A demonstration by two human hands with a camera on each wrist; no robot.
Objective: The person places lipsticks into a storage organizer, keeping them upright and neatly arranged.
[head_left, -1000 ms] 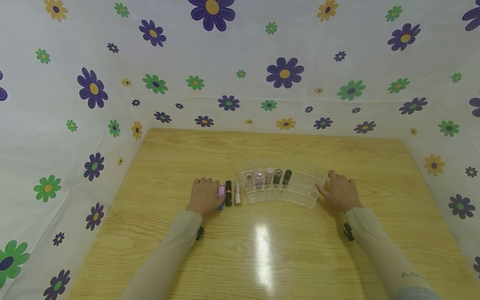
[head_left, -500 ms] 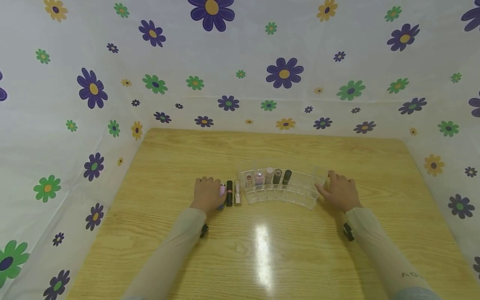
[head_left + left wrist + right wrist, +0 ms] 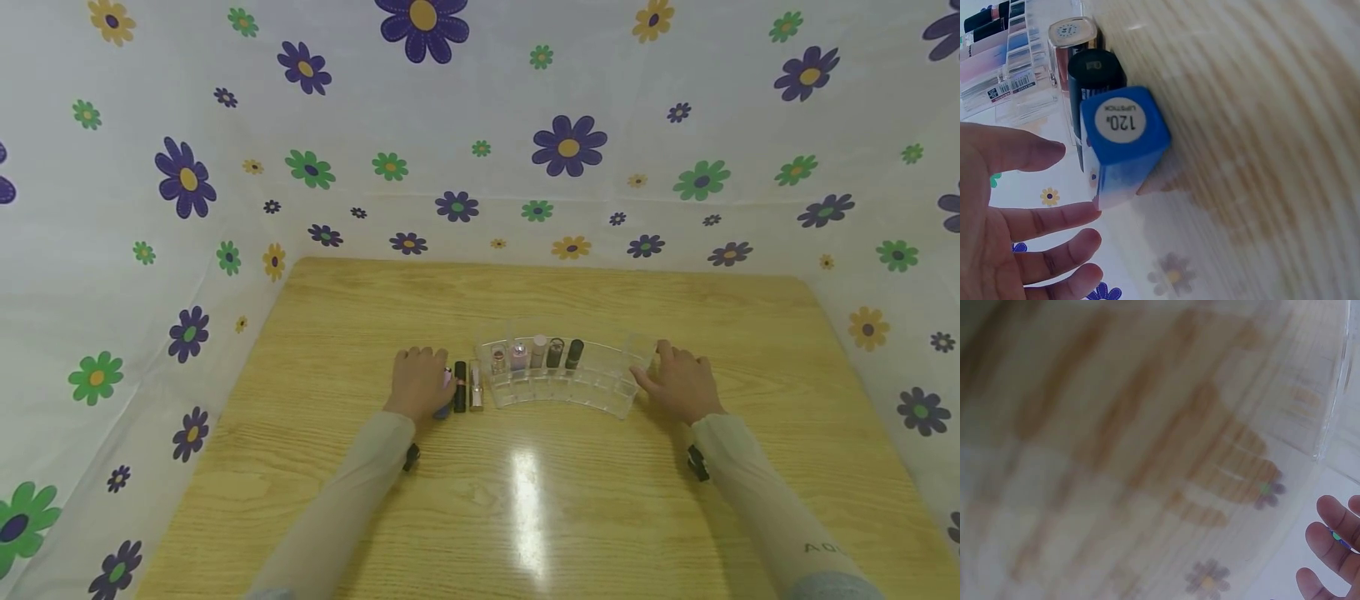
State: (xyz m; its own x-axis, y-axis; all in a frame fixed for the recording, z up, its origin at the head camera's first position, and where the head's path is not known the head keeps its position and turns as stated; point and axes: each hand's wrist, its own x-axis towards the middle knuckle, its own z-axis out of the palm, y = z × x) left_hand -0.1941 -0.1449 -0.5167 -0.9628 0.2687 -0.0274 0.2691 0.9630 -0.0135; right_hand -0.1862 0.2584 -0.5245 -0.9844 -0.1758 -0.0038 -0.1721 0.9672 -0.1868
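Note:
My left hand (image 3: 420, 383) lies beside a blue-and-lilac lipstick (image 3: 1129, 131) on the table. In the left wrist view the forefinger's tip meets this lipstick's side, while the thumb is apart from it. A black lipstick (image 3: 460, 387) and a clear-cased pinkish lipstick (image 3: 476, 387) lie alongside, near the left end of a clear curved organizer (image 3: 570, 387). Several lipsticks (image 3: 537, 352) stand in its back row, on the left. My right hand (image 3: 681, 385) is at the organizer's right end, thumb and forefinger spread by its corner; whether they touch it I cannot tell.
The wooden table (image 3: 600, 517) carries a bright light reflection in front of the organizer. White cloth (image 3: 480, 100) with printed flowers hangs behind the table and along both sides.
My left hand has shifted slightly to the right, and the black lipstick has slid a little the same way, closer to the clear-cased one. The right hand has stayed in place.

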